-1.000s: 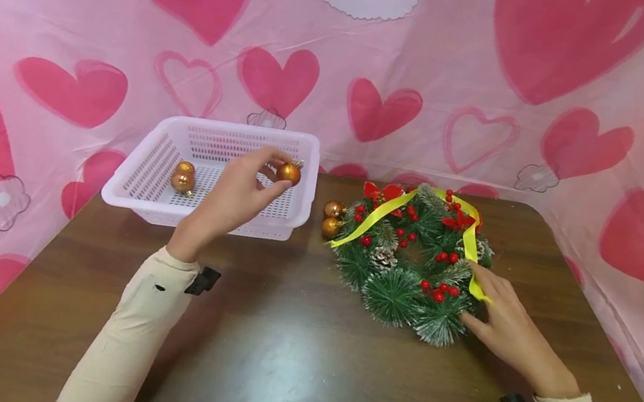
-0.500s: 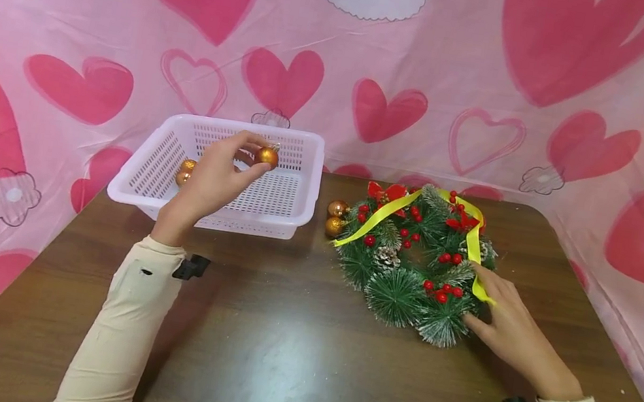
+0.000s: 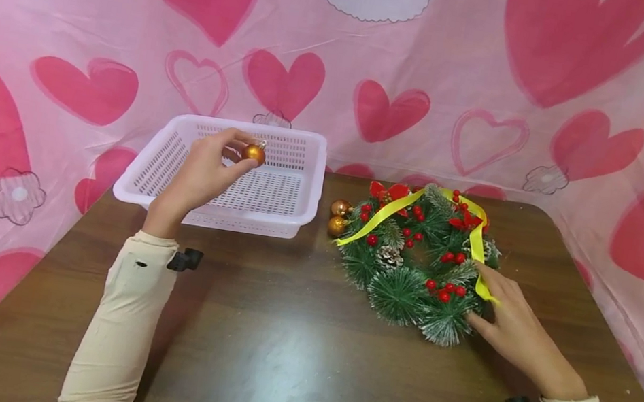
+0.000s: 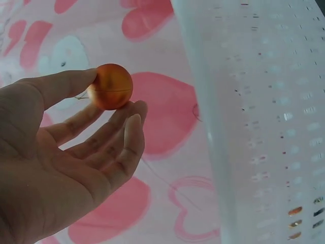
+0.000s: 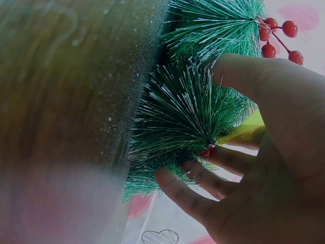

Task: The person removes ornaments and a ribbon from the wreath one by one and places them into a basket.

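My left hand [image 3: 196,173] pinches a shiny gold Christmas bauble [image 3: 254,154] between thumb and fingertips, above the white plastic basket [image 3: 305,211]. In the left wrist view the bauble [image 4: 110,86] sits at the thumb tip, its little loop beside the thumb. At the right, my right hand [image 3: 517,328] rests against the edge of a green Christmas wreath [image 3: 398,297], fingers spread and loosely bent among the needles [image 5: 177,107]. The wreath lies flat, with red berries, a pinecone [image 3: 390,257] and red flowers. A yellow ribbon [image 3: 388,212] lies across it, one end by my right hand.
Two more gold baubles [image 3: 338,225] lie on the brown table [image 3: 277,346] between basket and wreath. A pink heart-patterned cloth [image 3: 405,48] hangs close behind. Part of the basket's inside is hidden by my left hand.
My left hand has carried the bauble leftward, and slightly up, over the basket. The baubles in the basket are now hidden behind that hand. My right hand stays at the wreath.
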A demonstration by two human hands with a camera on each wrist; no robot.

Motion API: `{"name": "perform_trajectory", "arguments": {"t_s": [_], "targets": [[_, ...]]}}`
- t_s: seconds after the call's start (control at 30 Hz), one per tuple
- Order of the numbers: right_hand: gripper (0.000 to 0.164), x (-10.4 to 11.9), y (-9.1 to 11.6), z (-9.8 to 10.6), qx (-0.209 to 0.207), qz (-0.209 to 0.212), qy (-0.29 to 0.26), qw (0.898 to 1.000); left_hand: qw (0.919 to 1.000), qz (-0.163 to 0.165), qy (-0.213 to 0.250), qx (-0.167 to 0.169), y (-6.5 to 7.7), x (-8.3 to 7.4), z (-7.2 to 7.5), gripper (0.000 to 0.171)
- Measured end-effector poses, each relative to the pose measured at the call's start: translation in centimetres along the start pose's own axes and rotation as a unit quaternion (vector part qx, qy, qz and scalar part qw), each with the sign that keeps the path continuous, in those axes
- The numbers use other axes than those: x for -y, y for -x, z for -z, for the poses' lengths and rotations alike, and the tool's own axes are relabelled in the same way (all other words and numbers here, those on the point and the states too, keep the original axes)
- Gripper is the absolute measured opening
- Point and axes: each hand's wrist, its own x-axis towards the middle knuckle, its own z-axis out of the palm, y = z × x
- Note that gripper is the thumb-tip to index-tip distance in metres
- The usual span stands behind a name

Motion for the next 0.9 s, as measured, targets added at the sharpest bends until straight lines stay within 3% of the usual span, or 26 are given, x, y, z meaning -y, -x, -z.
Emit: {"name": "perform_trajectory", "arguments": {"t_s": [0.17,0.37,0.7,0.9], "targets": [[0.096,0.2,-0.5,-0.4,0.007,0.004,-0.005,1.000,0.9997,0.018,-0.014,0.010,0.5,1.5,0.2,0.031],[0.096,0.4,-0.6,-0.9,0.004,0.003,-0.005,1.000,0.9985,0.011,-0.044,0.031,1.4,3.4,0.3,0.027],[0.095,0.2,-0.3,-0.4,0.010,-0.002,-0.001,1.000,0.9976,0.003,-0.067,-0.021,4.1,5.5,1.4,0.025],[0.097,0.0,0.0,-0.1,0.009,-0.014,0.001,1.000,0.9972,0.030,-0.063,-0.027,4.7,5.8,2.0,0.029]]}}
